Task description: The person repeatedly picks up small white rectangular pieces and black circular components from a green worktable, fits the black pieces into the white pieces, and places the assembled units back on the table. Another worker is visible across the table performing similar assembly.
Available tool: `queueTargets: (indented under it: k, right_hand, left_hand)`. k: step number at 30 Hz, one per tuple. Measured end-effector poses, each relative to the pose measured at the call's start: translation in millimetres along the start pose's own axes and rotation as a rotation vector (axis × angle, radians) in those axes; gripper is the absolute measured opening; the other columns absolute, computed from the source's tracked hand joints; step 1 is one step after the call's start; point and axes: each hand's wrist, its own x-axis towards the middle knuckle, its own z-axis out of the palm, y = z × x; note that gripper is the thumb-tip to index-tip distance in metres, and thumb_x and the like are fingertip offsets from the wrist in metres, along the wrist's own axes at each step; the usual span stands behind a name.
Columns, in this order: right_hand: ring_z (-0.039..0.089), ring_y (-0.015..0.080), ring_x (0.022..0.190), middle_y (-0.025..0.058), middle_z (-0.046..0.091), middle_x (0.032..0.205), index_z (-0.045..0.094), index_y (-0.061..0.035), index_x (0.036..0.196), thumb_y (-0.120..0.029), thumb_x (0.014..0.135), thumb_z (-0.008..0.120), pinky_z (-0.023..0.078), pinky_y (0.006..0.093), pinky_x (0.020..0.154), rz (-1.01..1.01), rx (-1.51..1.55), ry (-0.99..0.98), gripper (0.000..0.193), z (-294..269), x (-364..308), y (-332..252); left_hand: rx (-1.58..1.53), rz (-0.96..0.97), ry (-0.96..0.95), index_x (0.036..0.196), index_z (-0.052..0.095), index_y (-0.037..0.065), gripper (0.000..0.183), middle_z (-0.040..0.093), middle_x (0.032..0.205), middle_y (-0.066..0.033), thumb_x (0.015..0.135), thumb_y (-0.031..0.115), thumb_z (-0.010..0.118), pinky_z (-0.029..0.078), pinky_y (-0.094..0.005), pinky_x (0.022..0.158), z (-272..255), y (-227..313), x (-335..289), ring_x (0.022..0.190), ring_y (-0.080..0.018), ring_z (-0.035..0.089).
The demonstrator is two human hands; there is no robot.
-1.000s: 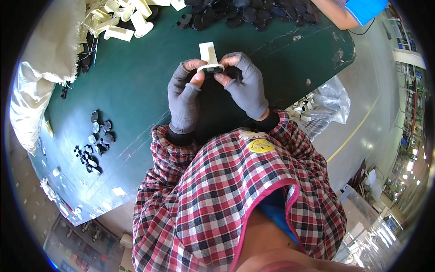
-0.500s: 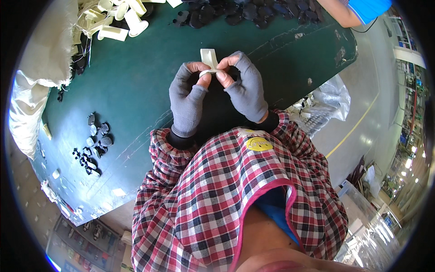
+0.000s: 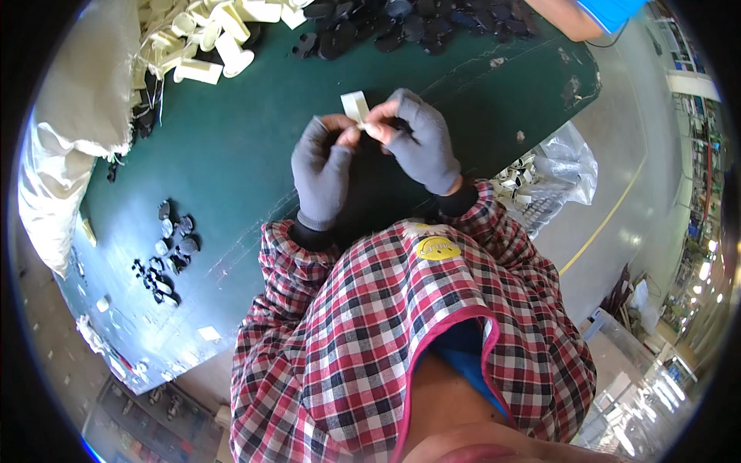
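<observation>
Between my two hands, above the green table point(image 3: 255, 166), is a cream plastic piece point(image 3: 355, 105) with a flat rectangular arm pointing away from me. My left hand point(image 3: 323, 166), in a grey fingerless glove, pinches its near end from the left with thumb and forefinger. From the right, my right hand point(image 3: 421, 139), gloved the same way, pinches it close beside the left fingertips. The fingers hide most of the near end. Similar cream pieces point(image 3: 197, 71) lie heaped at the far left, some with round discs.
Dark rounded parts point(image 3: 409, 27) line the far edge. Small black parts point(image 3: 160, 282) lie at the left. A white woven sack point(image 3: 77, 116) stands on the left side. At the right table edge is a clear plastic bag point(image 3: 567, 166) with pale pieces. A co-worker's arm point(image 3: 567, 17) reaches in at far right.
The cream piece has turned and tilted slightly in my fingers, and its near rim is now more covered. My head view has shifted a little; both hands keep their pinch.
</observation>
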Motion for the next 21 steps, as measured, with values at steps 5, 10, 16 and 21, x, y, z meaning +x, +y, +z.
queueTargets:
  k: [5, 10, 16, 21]
  right_hand:
    - [0.058, 0.0125, 0.079, 0.0040, 0.061, 0.097, 0.070, -0.0049, 0.096, -0.002, 0.082, 0.074, 0.047, 0.0254, 0.073, -0.036, -0.300, 0.096, 0.014, -124.1, -64.7, -2.1]
    - [0.058, 0.0103, 0.080, 0.0041, 0.063, 0.095, 0.072, -0.0009, 0.098, -0.005, 0.091, 0.070, 0.046, 0.0240, 0.070, 0.069, -0.509, 0.428, 0.008, -175.2, -83.0, -19.3]
    - [0.059, 0.0268, 0.122, 0.0024, 0.060, 0.131, 0.072, -0.0154, 0.117, -0.023, 0.083, 0.081, 0.050, 0.0410, 0.097, -0.342, -0.853, 0.216, 0.037, -92.8, 59.1, 17.2]
    - [0.062, 0.0255, 0.111, -0.0004, 0.065, 0.120, 0.076, -0.0171, 0.105, -0.020, 0.080, 0.080, 0.050, 0.0379, 0.090, -0.453, -1.073, 0.188, 0.025, -82.3, 88.1, 48.8]
  left_hand:
    - [0.230, 0.191, 0.101, 0.122, 0.063, 0.000, 0.025, 0.061, 0.103, -0.0075, 0.099, 0.010, 0.065, 0.051, -0.0283, 0.086, -28.0, -4.7, 3.7, 0.094, -0.0139, 0.061]
    - [1.029, 0.429, 0.546, 0.132, 0.060, 0.012, 0.045, 0.059, 0.125, -0.0164, 0.088, 0.012, 0.073, 0.052, -0.0464, 0.094, -87.4, -2.7, 80.9, 0.113, -0.0381, 0.060]
    - [1.275, 0.458, 0.336, 0.132, 0.064, 0.016, 0.046, 0.059, 0.133, -0.0137, 0.087, 0.018, 0.072, 0.055, -0.0474, 0.093, -88.3, -11.3, 125.2, 0.114, -0.0387, 0.063]
    - [1.075, 0.520, 0.123, 0.127, 0.066, 0.013, 0.039, 0.061, 0.126, -0.0156, 0.089, 0.016, 0.073, 0.058, -0.0430, 0.079, -52.3, -5.5, 86.3, 0.097, -0.0374, 0.069]
